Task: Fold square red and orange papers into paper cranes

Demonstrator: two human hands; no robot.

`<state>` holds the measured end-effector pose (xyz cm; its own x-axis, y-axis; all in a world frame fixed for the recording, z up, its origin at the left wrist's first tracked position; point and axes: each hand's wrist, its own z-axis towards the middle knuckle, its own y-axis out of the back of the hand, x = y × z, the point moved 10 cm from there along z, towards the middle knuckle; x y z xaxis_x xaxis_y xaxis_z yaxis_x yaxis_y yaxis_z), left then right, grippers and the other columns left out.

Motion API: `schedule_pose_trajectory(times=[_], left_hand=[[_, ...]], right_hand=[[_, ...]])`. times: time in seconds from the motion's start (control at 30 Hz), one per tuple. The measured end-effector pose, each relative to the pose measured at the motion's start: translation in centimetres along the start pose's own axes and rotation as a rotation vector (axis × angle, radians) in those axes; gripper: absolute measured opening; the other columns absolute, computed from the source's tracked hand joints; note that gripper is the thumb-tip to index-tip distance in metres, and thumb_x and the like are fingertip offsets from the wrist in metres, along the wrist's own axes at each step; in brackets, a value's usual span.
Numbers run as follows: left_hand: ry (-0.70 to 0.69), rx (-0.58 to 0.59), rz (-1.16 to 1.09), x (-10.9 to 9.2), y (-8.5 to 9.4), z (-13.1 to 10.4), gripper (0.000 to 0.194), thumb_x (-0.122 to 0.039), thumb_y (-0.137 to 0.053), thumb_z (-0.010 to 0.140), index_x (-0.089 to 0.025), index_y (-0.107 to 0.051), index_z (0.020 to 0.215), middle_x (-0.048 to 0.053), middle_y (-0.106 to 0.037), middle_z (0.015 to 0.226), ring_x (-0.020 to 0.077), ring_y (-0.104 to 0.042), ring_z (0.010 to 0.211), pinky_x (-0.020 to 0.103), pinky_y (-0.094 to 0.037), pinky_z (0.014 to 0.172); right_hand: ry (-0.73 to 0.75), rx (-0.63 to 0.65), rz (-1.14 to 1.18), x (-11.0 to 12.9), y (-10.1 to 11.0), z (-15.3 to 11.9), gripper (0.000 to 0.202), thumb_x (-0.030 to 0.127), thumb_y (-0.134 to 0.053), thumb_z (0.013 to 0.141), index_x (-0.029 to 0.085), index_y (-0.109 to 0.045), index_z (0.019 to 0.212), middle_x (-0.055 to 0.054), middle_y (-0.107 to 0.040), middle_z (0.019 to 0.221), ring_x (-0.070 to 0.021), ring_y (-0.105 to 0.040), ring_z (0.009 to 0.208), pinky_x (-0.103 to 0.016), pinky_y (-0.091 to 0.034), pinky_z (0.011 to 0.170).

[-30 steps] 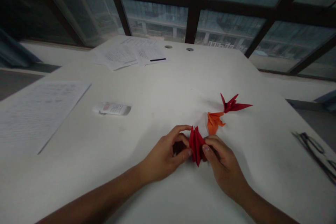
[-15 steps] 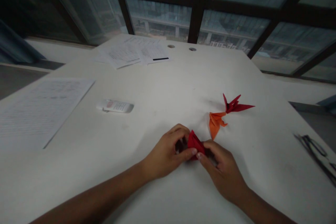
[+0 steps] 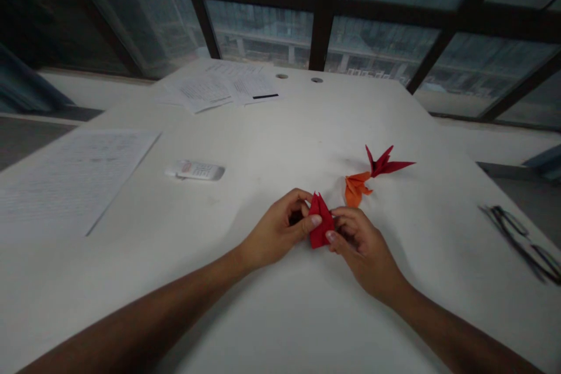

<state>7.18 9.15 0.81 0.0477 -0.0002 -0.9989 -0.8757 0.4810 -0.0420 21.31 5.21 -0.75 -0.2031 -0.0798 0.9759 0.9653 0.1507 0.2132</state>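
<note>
A folded piece of red paper (image 3: 320, 228) is held upright above the table, its two narrow tips pointing away from me. My left hand (image 3: 280, 229) pinches its left side, thumb across the front face. On the lower right edge, my right hand (image 3: 364, 250) grips it between thumb and fingers. Just beyond my right hand lies an orange folded paper figure (image 3: 356, 188), touching or nearly touching a dark red folded paper figure (image 3: 386, 165) with pointed ends.
On the white table (image 3: 280, 134) lies a white device with printed labels (image 3: 200, 170). A large printed sheet (image 3: 74, 175) is at the left, more papers (image 3: 219, 86) at the back. Black-framed glasses (image 3: 523, 239) rest at the right edge. Windows stand behind.
Both hands have moved slightly away from me with the red paper. It now stands more upright, showing two tips and more of its front face.
</note>
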Motion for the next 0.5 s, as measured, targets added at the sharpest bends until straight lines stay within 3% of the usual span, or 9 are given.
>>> schedule_pose_trajectory(times=[0.17,0.37,0.5], left_hand=[[-0.042,0.035,0.060,-0.8,-0.2,0.0,0.036,-0.050,-0.056,0.102,-0.015,-0.059,0.092,-0.002,-0.056,0.071,0.0088,-0.050,0.062,0.021,-0.042,0.058],[-0.070,0.036,0.107,-1.4,-0.4,0.2,0.041,-0.053,-0.057,0.099,-0.015,-0.061,0.085,-0.002,-0.056,0.068,0.0096,-0.049,0.060,0.022,-0.042,0.058],[-0.036,-0.064,0.052,-0.8,0.5,0.3,0.039,-0.052,-0.064,0.096,-0.015,-0.064,0.082,-0.002,-0.057,0.063,0.0098,-0.050,0.057,0.022,-0.042,0.056]], right_hand=[[0.031,-0.027,0.060,0.6,0.3,0.2,0.023,0.037,-0.066,0.097,0.027,-0.054,0.114,0.000,-0.070,0.098,-0.0133,-0.067,0.071,-0.028,-0.054,0.064],[0.015,0.030,0.014,0.6,0.0,0.3,0.015,0.035,-0.064,0.097,0.023,-0.055,0.100,0.001,-0.066,0.082,-0.0143,-0.063,0.071,-0.029,-0.053,0.068],[0.070,0.023,-0.021,1.2,0.0,0.3,0.009,0.029,-0.062,0.095,0.023,-0.056,0.095,0.000,-0.063,0.086,-0.0147,-0.062,0.074,-0.028,-0.052,0.067]])
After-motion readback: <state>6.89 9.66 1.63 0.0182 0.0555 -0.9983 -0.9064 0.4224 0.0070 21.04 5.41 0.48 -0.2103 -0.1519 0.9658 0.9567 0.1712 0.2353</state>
